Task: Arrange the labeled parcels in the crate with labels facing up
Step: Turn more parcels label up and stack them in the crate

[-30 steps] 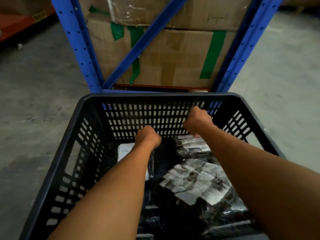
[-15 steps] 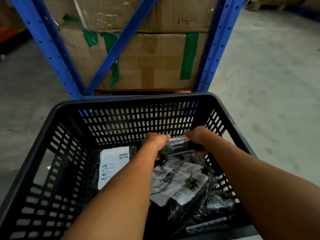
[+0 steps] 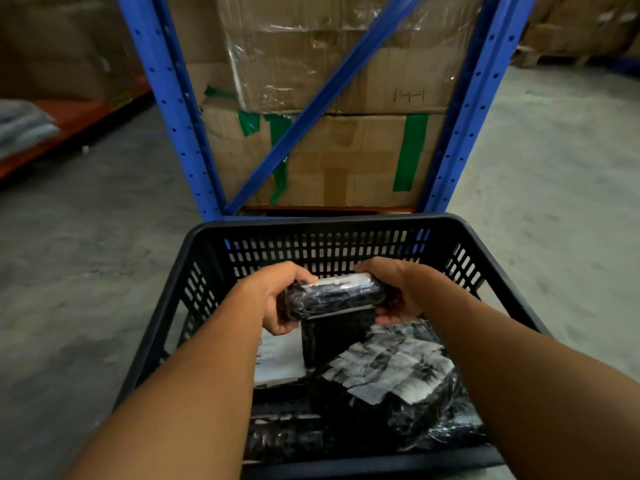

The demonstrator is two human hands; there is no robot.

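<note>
A black slatted plastic crate (image 3: 329, 225) stands on the floor in front of me. Both hands hold one black plastic-wrapped parcel (image 3: 337, 297) above the crate's far half, its white label edge turned up and away. My left hand (image 3: 277, 299) grips its left end, my right hand (image 3: 391, 296) its right end. Below lies a parcel with a crumpled white label (image 3: 391, 370) facing up. A flat white label (image 3: 278, 358) shows on another parcel under my left forearm. More black wrapped parcels (image 3: 287, 434) fill the near part.
A blue steel rack (image 3: 166, 98) with a diagonal brace stands just behind the crate, holding stacked cardboard boxes (image 3: 349, 157) with green tape. Grey concrete floor (image 3: 69, 271) lies on both sides. An orange shelf (image 3: 72, 116) is at far left.
Both hands have lifted the black parcel up from the crate's far end and turned it, so its white label edge shows on top. The view has pulled back and tilted upward.
</note>
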